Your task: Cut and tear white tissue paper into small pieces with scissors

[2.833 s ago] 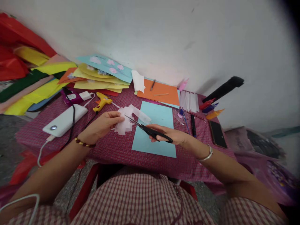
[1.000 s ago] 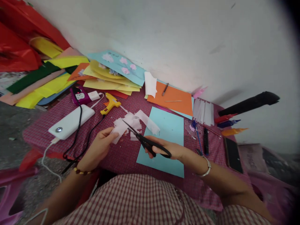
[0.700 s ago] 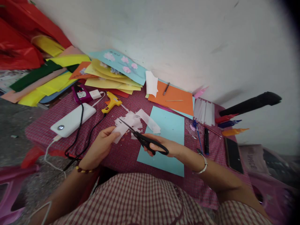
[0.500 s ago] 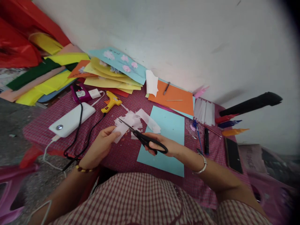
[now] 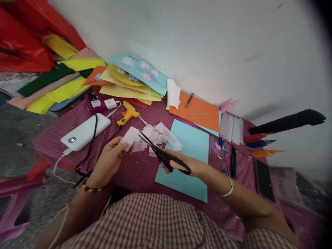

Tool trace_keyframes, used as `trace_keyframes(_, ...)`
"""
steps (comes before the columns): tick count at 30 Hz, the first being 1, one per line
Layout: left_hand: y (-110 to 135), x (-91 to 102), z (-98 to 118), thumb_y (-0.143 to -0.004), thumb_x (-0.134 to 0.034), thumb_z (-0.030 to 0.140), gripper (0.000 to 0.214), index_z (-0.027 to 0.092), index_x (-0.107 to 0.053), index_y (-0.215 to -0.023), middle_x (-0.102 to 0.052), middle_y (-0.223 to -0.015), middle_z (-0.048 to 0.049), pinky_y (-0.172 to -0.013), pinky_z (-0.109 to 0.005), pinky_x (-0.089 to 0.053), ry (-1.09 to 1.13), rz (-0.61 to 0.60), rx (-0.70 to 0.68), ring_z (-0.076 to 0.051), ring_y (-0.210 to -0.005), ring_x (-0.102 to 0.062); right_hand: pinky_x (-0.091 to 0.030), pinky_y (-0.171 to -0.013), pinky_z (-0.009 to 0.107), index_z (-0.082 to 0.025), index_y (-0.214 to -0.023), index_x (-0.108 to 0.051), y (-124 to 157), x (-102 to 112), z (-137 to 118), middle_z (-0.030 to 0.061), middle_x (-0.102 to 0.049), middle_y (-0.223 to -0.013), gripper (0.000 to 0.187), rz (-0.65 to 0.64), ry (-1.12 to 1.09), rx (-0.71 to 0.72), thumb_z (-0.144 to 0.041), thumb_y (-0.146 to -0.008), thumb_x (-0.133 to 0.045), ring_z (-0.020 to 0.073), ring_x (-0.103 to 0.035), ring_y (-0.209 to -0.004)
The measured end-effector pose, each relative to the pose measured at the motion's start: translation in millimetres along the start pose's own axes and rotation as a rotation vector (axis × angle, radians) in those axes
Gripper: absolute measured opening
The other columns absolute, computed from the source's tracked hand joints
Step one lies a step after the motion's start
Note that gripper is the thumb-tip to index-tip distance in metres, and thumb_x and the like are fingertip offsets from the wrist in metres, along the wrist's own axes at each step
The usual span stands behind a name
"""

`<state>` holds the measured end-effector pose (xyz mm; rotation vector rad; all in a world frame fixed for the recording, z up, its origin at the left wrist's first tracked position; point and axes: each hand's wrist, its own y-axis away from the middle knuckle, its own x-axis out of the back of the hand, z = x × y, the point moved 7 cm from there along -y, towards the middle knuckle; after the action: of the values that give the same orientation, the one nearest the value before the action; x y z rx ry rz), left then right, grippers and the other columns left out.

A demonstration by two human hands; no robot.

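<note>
My left hand point(image 5: 112, 156) pinches a pale pink piece of paper point(image 5: 131, 134) between thumb and fingers. In my right hand point(image 5: 178, 162) are black-handled scissors point(image 5: 166, 156), their blades slightly parted and pointing up-left, just right of the paper and apart from it. Beneath the blades lies a loose heap of pale paper pieces point(image 5: 150, 133), with a longer pale strip point(image 5: 169, 136) at its right. Under my right hand a light blue sheet point(image 5: 190, 147) lies flat on the checked tablecloth point(image 5: 137, 169).
A yellow glue gun point(image 5: 127, 113) and a white power bank point(image 5: 85, 132) with cables lie at the left. Coloured sheets with paper flowers point(image 5: 146, 76) are stacked by the wall. An orange sheet point(image 5: 198, 112), glue sticks point(image 5: 231, 128), a black marker point(image 5: 233, 162) and a phone point(image 5: 264, 180) are at the right.
My left hand has turned the paper piece and drawn it left, off the scissor blades. The scissors now sit beside it, blades slightly apart. The whole view has shifted a little.
</note>
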<state>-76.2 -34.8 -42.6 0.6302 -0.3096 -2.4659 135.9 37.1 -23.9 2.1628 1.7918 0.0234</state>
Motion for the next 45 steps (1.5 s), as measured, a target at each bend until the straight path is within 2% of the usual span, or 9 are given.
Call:
trace_keyframes(6,-2.3,-7.2,-6.5,-0.064,-0.078,0.023,0.018,0.016,-0.063,-0.071,-0.067,-0.069,0.0016,-0.061,-0.022,-0.048,0.011,-0.043,0.021,-0.010,-0.062,-0.061,-0.045,-0.070,0.025,-0.015,-0.138,-0.039,-6.6,-9.7,-4.3,0.0045,-0.047,-0.098,0.074,-0.035,0.068,-0.061,-0.062,-0.084,-0.061,0.0105,-0.049,-0.081)
trace_keyframes(16,-1.5,-16.2,-14.9,-0.063,-0.077,0.026,0.020,0.014,-0.064,-0.072,-0.067,-0.067,-0.0005,-0.059,-0.022,-0.048,-0.016,-0.075,0.051,-0.012,-0.062,-0.062,-0.039,-0.057,0.023,-0.013,-0.130,-0.046,-10.2,-10.5,-11.8,-0.0017,-0.045,-0.081,0.072,0.061,0.089,-0.061,-0.064,-0.082,-0.063,0.0069,-0.045,-0.064)
trace_keyframes(24,-1.6,-19.1,-18.0,-0.063,-0.077,0.025,0.019,0.014,-0.062,-0.069,-0.066,-0.066,-0.0002,-0.060,-0.022,-0.048,-0.002,-0.099,0.043,-0.012,-0.061,-0.061,-0.034,-0.045,0.020,-0.013,-0.131,-0.046,-10.4,-9.9,0.8,-0.0059,-0.042,-0.071,0.065,0.110,0.023,-0.060,-0.056,-0.085,-0.065,0.0045,-0.042,-0.050)
trace_keyframes(31,-0.3,-16.1,-11.9,-0.062,-0.079,0.026,0.021,0.015,-0.065,-0.070,-0.066,-0.068,0.0003,-0.060,-0.022,-0.048,0.003,-0.059,0.030,-0.011,-0.062,-0.060,-0.047,-0.067,0.026,-0.015,-0.135,-0.044,-5.7,-10.0,-13.5,0.0053,-0.053,-0.094,0.072,-0.020,0.158,0.030,-0.064,-0.084,-0.058,0.0117,-0.054,-0.077)
trace_keyframes(34,-2.7,-13.1,-3.4,-0.064,-0.080,0.027,0.020,0.015,-0.068,-0.075,-0.067,-0.071,0.0005,-0.062,-0.022,-0.048,-0.028,-0.051,-0.014,-0.011,-0.064,-0.059,-0.049,-0.073,0.030,-0.018,-0.134,-0.048,10.7,19.9,-20.2,0.0059,-0.058,-0.097,0.064,0.206,0.351,0.057,-0.053,-0.083,-0.066,0.0151,-0.056,-0.081)
trace_keyframes(37,-7.1,-7.9,8.3,-0.065,-0.079,0.025,0.018,0.015,-0.069,-0.076,-0.067,-0.073,0.0006,-0.062,-0.020,-0.047,-0.054,-0.022,-0.066,-0.010,-0.064,-0.058,-0.050,-0.085,0.038,-0.020,-0.134,-0.050,50.2,68.8,-21.2,0.0101,-0.061,-0.111,0.056,0.719,0.683,0.058,-0.037,-0.082,-0.065,0.0211,-0.060,-0.093)
trace_keyframes(39,-11.0,-5.1,14.3,-0.066,-0.079,0.023,0.016,0.015,-0.070,-0.077,-0.067,-0.073,0.0009,-0.061,-0.019,-0.045,-0.064,0.008,-0.086,-0.009,-0.063,-0.057,-0.051,-0.086,0.043,-0.019,-0.136,-0.051,80.5,90.2,-13.9,0.0133,-0.060,-0.114,0.059,0.983,0.933,-0.004,-0.032,-0.080,-0.064,0.0238,-0.061,-0.092)
trace_keyframes(41,-14.9,-6.5,17.1,-0.067,-0.079,0.022,0.014,0.015,-0.070,-0.076,-0.065,-0.070,0.0016,-0.058,-0.018,-0.043,-0.084,0.016,-0.095,-0.008,-0.061,-0.055,-0.051,-0.084,0.046,-0.016,-0.135,-0.052,102.0,102.2,1.9,0.0141,-0.062,-0.108,0.058,1.094,1.095,-0.106,-0.030,-0.080,-0.061,0.0247,-0.061,-0.085)
trace_keyframes(45,-17.7,-24.1,10.3,-0.062,-0.081,0.021,0.023,0.016,-0.070,-0.082,-0.063,-0.070,0.0029,-0.054,-0.017,-0.042,-0.091,-0.064,-0.077,-0.007,-0.057,-0.052,-0.052,-0.088,0.048,-0.014,-0.132,-0.056,124.5,111.4,30.9,0.0156,-0.063,-0.107,0.055,1.145,1.193,-0.202,-0.031,-0.080,-0.059,0.0293,-0.063,-0.094)
